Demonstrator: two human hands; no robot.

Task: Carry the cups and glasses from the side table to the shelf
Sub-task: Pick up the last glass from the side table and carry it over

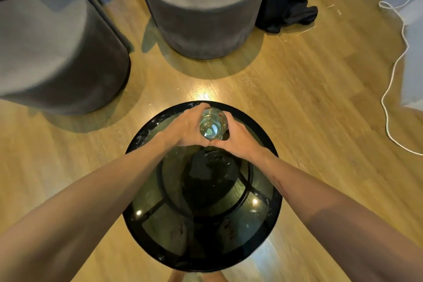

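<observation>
I am cupping the glass (212, 124) with my left hand (185, 127) and right hand (240, 137), both pressing its sides, just above frame centre. I am steadying it upright over the side table (270, 224), probably so nothing spills

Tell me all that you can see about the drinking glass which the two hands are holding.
The glass is clear and round, seen from almost straight above, so it stands upright with its open mouth to the camera. Its rim is thin and its thick base shows as a pale disc inside. It looks empty, though that is hard to tell. The left hand and the right hand wrap it from both sides. It is over the far part of the round dark glass side table; whether it rests on the top is hidden.
</observation>
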